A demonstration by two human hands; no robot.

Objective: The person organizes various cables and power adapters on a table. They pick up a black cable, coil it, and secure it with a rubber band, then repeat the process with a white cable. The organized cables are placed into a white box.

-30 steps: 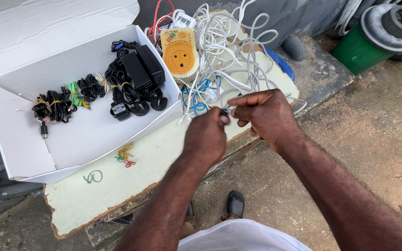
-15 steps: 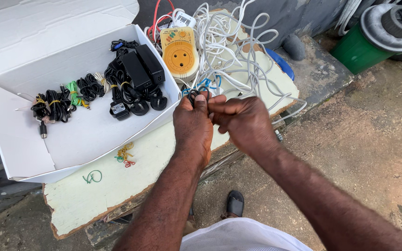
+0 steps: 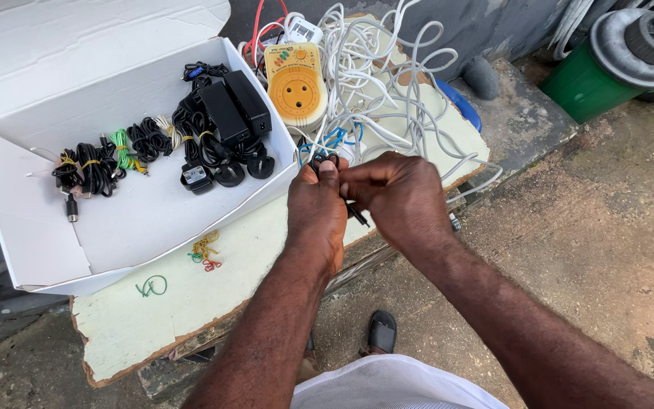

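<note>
My left hand [image 3: 316,206] and my right hand [image 3: 397,195] meet over the front edge of a pale board [image 3: 191,303], both closed on a small coil of black cable [image 3: 325,161]. Its loops show above my left thumb and a black plug end pokes out below between the hands. To the left lies an open white cardboard box [image 3: 138,220] with several bundled black cables [image 3: 100,167] and black power adapters [image 3: 225,113] inside. Just behind my hands is a tangle of white cables [image 3: 387,83] and a yellow plug-in socket unit [image 3: 295,85].
Coloured rubber bands [image 3: 204,251] and a green band [image 3: 151,285] lie on the board in front of the box. A green container with a grey lid [image 3: 615,60] stands at the top right. Bare concrete ground [image 3: 599,242] lies to the right; my sandalled foot [image 3: 381,331] is below.
My hands came together and moved left toward the box corner. The black cable is now gathered into a small coil pinched between both hands.
</note>
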